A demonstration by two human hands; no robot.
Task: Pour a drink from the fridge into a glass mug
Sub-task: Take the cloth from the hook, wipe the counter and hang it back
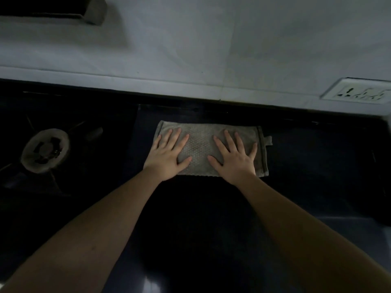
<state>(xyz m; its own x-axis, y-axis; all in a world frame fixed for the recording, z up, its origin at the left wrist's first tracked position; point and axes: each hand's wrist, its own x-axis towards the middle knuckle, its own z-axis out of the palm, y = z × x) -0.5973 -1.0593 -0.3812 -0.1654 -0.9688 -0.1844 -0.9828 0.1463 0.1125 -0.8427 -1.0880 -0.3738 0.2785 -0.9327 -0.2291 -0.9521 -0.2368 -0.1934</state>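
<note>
Head view: dim, wide-angle, looking down at a dark counter (306, 166) against a pale wall (190, 49).
Left hand (167, 155): flat, palm down, fingers straight and spread, pressing on the left part of a grey cloth (201, 149), centre of the frame.
Right hand (234, 157): also flat and palm down, fingers fanned out, resting on the right part of the same cloth; holds nothing.
Cloth: folded into a rectangle, textured weave, lying flat on the counter just below the wall's edge; a small loop sticks out at its right edge.
Forearms: bare, reaching up from the lower corners of the frame.
Stove burner (45, 150): left of the frame, well apart from the cloth.
Wall socket (357, 92): white plate, right edge of the frame, on the wall.
Dark boxy shape (53, 9): upper left corner; too dark to tell what it is.
Task's things: fridge, drink and glass mug do not show in this view.
</note>
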